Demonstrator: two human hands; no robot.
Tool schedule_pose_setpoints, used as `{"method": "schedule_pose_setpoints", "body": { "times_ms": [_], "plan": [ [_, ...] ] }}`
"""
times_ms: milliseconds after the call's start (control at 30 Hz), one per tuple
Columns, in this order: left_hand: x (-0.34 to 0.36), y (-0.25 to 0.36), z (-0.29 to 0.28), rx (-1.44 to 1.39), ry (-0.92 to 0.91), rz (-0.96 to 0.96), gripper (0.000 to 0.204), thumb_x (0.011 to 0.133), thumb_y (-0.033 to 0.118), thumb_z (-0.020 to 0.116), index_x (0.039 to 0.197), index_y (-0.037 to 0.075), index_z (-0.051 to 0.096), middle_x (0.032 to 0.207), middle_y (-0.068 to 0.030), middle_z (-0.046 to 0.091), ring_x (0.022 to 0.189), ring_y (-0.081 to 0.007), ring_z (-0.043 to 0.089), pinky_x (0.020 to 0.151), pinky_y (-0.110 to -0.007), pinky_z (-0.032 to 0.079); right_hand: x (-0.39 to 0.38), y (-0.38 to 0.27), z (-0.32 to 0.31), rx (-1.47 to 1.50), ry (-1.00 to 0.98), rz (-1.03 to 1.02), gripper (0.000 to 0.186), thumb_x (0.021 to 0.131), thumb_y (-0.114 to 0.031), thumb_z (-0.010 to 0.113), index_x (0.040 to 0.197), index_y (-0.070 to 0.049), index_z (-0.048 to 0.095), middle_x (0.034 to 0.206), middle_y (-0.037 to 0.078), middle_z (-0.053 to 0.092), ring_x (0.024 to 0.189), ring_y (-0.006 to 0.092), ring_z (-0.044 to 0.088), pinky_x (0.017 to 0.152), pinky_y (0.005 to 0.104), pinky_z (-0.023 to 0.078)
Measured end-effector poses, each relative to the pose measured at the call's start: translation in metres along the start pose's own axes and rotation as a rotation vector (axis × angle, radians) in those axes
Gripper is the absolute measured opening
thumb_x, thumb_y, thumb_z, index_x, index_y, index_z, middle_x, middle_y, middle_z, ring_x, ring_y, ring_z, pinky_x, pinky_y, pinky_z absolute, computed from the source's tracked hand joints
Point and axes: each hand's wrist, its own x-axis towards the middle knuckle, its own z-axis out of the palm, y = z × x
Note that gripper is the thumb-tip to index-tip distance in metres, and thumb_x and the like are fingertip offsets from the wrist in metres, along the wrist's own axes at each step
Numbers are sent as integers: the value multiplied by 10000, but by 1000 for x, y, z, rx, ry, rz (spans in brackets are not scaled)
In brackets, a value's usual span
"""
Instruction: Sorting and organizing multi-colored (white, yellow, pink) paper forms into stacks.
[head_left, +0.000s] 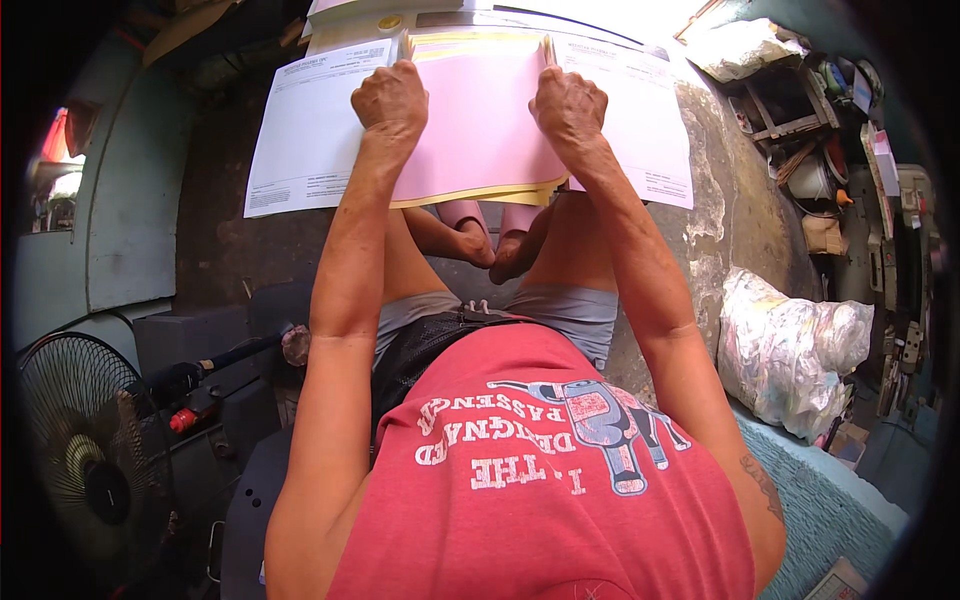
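Both my arms stretch forward over a stack of pink and yellow paper sheets [475, 130], whose pink top sheet faces me. My left hand [391, 98] is closed at the stack's left edge, gripping it. At the right edge my right hand [568, 104] is closed on it in the same way. A white printed form [300, 130] lies to the left of the stack, and another white form [640, 130] lies to the right. The near ends of the sheets hang over the table's front edge, above my lap. Most of my fingers are hidden behind the knuckles.
A black fan [100, 470] stands at the lower left. A plastic-wrapped bundle [790, 350] sits on the right, beside a rough blue ledge [820, 490]. Shelves with tools and odds and ends line the right wall. A small round yellow thing [389, 22] lies on the table's far side.
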Motion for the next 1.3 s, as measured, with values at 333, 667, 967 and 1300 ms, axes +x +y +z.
{"method": "schedule_pose_setpoints", "body": {
  "times_ms": [333, 667, 967, 1300],
  "plan": [
    [-29, -62, -60, -1948, 357, 65, 278, 908, 79, 769, 1136, -73, 729, 1016, -103, 761, 926, -177, 709, 903, -321, 547, -39, 43, -60, 1805, 296, -38, 308, 953, -133, 709, 1175, 65, 627, 1030, 173, 748, 964, 170, 691, 902, 292, 515],
    [-25, -68, -77, -1525, 270, 443, 866, 802, -81, 672, 1579, 98, 335, 1419, -182, 548, 1282, -249, 590, 1116, -429, 464, -50, 36, -69, 1468, 369, -243, 822, 862, 18, 685, 1547, -5, 231, 1252, 205, 649, 1171, 250, 649, 1032, 416, 507],
    [-7, -86, -87, -912, 404, 510, 460, 890, 2, 747, 1316, 162, 679, 1215, -62, 706, 1112, -187, 676, 914, -403, 591, -35, 45, -83, 799, 599, -462, 611, 826, 12, 736, 1394, -167, 599, 1207, 108, 683, 1036, 245, 716, 797, 377, 639],
    [-10, -85, -68, -1264, 417, 432, 485, 879, 29, 771, 1337, 104, 630, 1178, -102, 700, 1082, -191, 675, 876, -363, 575, -40, 48, -65, 1125, 544, -367, 551, 895, -38, 712, 1412, -91, 526, 1272, 107, 637, 1125, 235, 671, 872, 335, 611]
  ]
}}
